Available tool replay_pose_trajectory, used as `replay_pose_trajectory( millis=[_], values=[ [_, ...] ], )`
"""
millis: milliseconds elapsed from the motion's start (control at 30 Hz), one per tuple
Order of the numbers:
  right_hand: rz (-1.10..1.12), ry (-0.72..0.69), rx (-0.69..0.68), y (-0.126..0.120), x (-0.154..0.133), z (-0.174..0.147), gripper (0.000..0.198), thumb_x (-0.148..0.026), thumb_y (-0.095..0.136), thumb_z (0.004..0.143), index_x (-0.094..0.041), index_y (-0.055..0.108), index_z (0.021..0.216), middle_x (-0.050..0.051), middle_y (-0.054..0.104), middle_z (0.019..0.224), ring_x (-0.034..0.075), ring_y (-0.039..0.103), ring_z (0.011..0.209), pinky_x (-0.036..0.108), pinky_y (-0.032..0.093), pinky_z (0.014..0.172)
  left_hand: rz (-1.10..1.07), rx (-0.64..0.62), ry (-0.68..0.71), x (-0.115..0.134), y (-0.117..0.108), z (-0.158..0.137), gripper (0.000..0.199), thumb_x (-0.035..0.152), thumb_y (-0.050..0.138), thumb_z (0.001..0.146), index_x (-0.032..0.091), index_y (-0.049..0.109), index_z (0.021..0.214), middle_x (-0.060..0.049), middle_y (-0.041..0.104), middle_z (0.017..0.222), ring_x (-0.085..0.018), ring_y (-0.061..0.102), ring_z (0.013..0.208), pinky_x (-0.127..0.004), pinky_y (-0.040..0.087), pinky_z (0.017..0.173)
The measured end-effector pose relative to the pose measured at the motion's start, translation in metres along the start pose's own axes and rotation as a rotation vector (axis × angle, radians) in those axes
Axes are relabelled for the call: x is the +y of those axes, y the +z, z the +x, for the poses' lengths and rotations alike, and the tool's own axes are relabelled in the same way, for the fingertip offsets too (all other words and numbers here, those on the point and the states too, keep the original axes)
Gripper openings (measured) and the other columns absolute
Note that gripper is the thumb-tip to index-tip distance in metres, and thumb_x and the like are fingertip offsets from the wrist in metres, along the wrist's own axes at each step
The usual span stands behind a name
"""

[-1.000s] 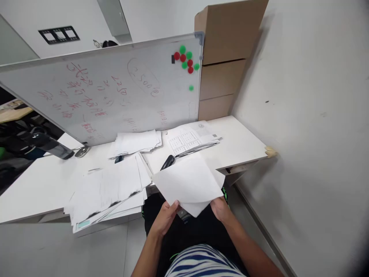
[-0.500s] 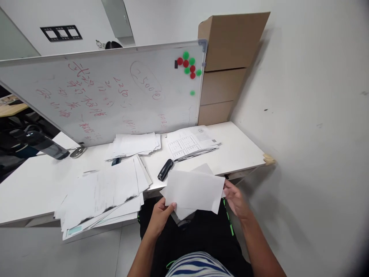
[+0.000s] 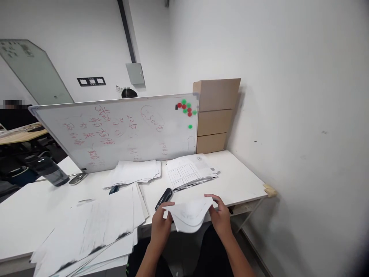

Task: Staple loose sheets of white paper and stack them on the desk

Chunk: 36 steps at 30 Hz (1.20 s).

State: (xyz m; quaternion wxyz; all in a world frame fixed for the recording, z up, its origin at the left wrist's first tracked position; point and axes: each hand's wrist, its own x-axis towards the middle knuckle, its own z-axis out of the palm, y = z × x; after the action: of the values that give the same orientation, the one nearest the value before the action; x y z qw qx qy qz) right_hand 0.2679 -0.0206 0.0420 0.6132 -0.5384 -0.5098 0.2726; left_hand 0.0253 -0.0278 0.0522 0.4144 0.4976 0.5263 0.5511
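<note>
Left hand (image 3: 161, 222) pinches one end of the white sheets (image 3: 188, 216), right hand (image 3: 221, 220) pinches the other, and the paper sags between them at the front edge of the desk (image 3: 235, 179)! The step looks like handling these layers together; the next move, by the look of it, calls for an even grip at both ends so no sheet slips. Across the desk: dark bottle (image 3: 52, 172) far left, sprawling paper pile (image 3: 105, 223) jutting past the front edge, smaller stack (image 3: 137, 170) behind, black stapler (image 3: 163, 197) beside the left hand, printed papers (image 3: 191, 171) farther back. Beyond, a scribbled whiteboard (image 3: 160, 144), cardboard boxes (image 3: 216, 96), then pale wall (image 3: 291, 96).
</note>
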Motion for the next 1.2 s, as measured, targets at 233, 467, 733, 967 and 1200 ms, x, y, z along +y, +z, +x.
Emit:
replay_pose_trajectory(
  millis=[233, 467, 733, 967, 1200],
  values=[
    [-0.15, 0.094, 0.11, 0.012, 0.017, -0.003, 0.039, -0.057, 0.057, 0.088, -0.02, 0.069, 0.094, 0.009, 0.074, 0.089, 0.029, 0.068, 0.087, 0.039, 0.052, 0.077, 0.192, 0.177, 0.001, -0.017, 0.005, 0.009, 0.022, 0.04, 0.069, 0.078, 0.025, 0.066, 0.093, -0.004, 0.071, 0.092, -0.026, 0.066, 0.09, -0.036, 0.049, 0.082],
    [-0.154, -0.012, 0.054, 0.023, 0.031, 0.006, 0.041, -0.052, 0.055, 0.09, -0.02, 0.066, 0.114, 0.009, 0.073, 0.104, 0.026, 0.066, 0.097, 0.038, 0.05, 0.087, 0.412, 0.171, 0.086, -0.028, 0.006, 0.015, 0.022, 0.038, 0.059, 0.085, 0.024, 0.059, 0.102, -0.006, 0.068, 0.098, -0.027, 0.063, 0.095, -0.04, 0.047, 0.086],
    [-0.196, 0.027, 0.06, 0.04, 0.059, -0.002, 0.042, -0.053, 0.046, 0.091, -0.018, 0.065, 0.101, 0.008, 0.071, 0.091, 0.024, 0.064, 0.086, 0.036, 0.049, 0.082, 0.331, 0.201, 0.135, -0.04, 0.026, 0.029, 0.038, 0.033, 0.06, 0.084, 0.021, 0.052, 0.119, -0.01, 0.065, 0.113, -0.025, 0.063, 0.106, -0.037, 0.047, 0.093],
    [-0.152, 0.023, 0.03, 0.038, 0.047, 0.0, 0.044, -0.049, 0.051, 0.089, -0.017, 0.061, 0.117, 0.011, 0.07, 0.106, 0.024, 0.062, 0.097, 0.036, 0.048, 0.088, 0.226, 0.2, 0.117, -0.028, 0.03, 0.019, 0.052, 0.041, 0.065, 0.084, 0.02, 0.046, 0.128, -0.011, 0.064, 0.117, -0.023, 0.063, 0.105, -0.034, 0.049, 0.089],
    [-0.106, 0.15, 0.012, 0.032, 0.067, -0.017, 0.037, -0.049, 0.054, 0.085, -0.017, 0.06, 0.102, 0.007, 0.069, 0.092, 0.022, 0.061, 0.085, 0.034, 0.047, 0.08, 0.064, 0.118, 0.023, -0.04, 0.025, 0.014, 0.037, 0.04, 0.064, 0.084, 0.019, 0.06, 0.113, -0.008, 0.068, 0.11, -0.022, 0.063, 0.105, -0.037, 0.047, 0.097]
  ],
)
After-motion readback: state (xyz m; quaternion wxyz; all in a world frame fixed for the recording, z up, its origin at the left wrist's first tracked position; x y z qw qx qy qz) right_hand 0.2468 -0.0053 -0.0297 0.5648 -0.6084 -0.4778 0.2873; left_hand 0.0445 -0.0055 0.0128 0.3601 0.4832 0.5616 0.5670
